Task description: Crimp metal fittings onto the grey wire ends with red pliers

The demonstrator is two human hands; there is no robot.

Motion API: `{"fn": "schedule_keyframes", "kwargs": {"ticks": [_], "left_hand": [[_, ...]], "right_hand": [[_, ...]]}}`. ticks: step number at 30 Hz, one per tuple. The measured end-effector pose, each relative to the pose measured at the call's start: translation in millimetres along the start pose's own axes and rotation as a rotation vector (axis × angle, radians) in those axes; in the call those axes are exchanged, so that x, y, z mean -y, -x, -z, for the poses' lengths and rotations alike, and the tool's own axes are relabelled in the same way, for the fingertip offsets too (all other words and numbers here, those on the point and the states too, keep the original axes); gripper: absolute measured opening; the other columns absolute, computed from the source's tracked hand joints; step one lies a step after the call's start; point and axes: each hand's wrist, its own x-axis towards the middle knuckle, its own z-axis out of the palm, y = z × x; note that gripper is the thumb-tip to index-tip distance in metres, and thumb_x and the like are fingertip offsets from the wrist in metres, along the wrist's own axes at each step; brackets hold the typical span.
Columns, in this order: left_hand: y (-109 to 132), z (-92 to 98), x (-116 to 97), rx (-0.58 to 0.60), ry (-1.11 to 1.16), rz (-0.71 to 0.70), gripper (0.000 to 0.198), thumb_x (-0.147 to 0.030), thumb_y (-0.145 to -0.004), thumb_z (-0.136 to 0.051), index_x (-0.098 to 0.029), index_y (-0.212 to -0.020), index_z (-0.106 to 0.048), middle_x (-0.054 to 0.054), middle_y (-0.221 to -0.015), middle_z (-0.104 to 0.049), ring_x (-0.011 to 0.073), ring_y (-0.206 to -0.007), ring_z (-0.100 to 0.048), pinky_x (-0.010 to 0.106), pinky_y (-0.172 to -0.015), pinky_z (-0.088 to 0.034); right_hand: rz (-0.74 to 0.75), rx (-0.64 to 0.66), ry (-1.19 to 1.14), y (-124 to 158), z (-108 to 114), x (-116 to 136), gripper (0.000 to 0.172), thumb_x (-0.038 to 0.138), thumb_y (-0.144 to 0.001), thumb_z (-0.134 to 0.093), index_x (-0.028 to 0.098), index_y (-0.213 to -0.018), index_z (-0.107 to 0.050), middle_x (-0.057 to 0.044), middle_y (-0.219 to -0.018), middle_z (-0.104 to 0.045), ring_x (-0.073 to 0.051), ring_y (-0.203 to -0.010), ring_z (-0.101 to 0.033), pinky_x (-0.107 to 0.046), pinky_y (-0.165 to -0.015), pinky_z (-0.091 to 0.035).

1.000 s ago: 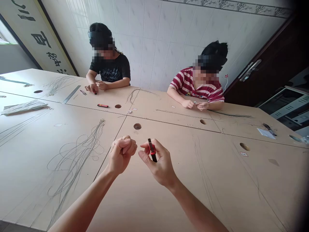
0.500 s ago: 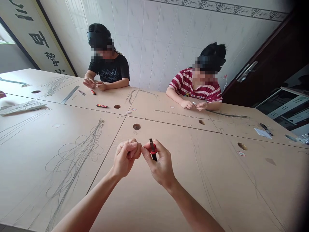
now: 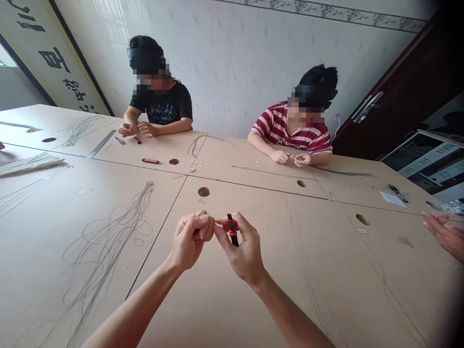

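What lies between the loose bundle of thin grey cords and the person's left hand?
In the head view, a narrow dark seam in the beige tabletop runs between the cord bundle and the left hand.

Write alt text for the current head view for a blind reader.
A person's closed left hand and right hand, which holds a black-and-red tool, are close together above a pale table. A bundle of thin strands lies at left; opposite sit a person in black and another in stripes.
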Motion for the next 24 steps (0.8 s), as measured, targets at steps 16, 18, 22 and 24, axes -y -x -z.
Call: {"fn": "schedule_keyframes", "kwargs": {"ticks": [16,18,22,24], "left_hand": [[4.3,15.8,-14.9,0.024,-0.715,-0.089,0.011,-0.026,-0.085,-0.06,-0.017,-0.085,-0.066,0.001,-0.07,-0.06,0.0142,-0.065,-0.055,0.027,-0.063,-0.044],[3.2,16.5,-17.2,0.037,-0.733,-0.147,0.011,-0.025,-0.086,-0.061,-0.019,-0.094,-0.065,0.002,-0.078,-0.062,0.0147,-0.072,-0.057,0.028,-0.069,-0.046],[2.6,16.0,-19.8,0.106,-0.777,-0.221,0.003,-0.02,-0.087,-0.061,-0.02,-0.087,-0.064,0.002,-0.078,-0.06,0.0136,-0.072,-0.053,0.026,-0.065,-0.043],[3.6,15.4,-20.7,0.145,-0.796,-0.236,0.005,-0.019,-0.087,-0.061,-0.02,-0.084,-0.064,0.001,-0.077,-0.059,0.0128,-0.071,-0.052,0.025,-0.064,-0.042]], "right_hand": [[0.013,0.177,0.125,-17.5,27.1,9.6,0.016,0.024,-0.087,-0.053,0.022,-0.072,-0.049,0.002,-0.068,-0.05,-0.012,-0.064,-0.047,-0.025,-0.059,-0.042],[0.018,0.223,0.132,-19.5,30.0,11.3,0.019,0.023,-0.087,-0.053,0.022,-0.07,-0.047,0.002,-0.066,-0.048,-0.012,-0.063,-0.045,-0.025,-0.058,-0.04],[0.004,0.285,0.128,-21.2,33.1,13.9,0.02,0.023,-0.087,-0.053,0.022,-0.069,-0.045,0.003,-0.066,-0.046,-0.011,-0.062,-0.043,-0.024,-0.058,-0.039],[-0.004,0.295,0.124,-21.5,34.0,14.8,0.018,0.023,-0.087,-0.053,0.021,-0.07,-0.046,0.003,-0.066,-0.046,-0.011,-0.063,-0.044,-0.024,-0.058,-0.039]]}}
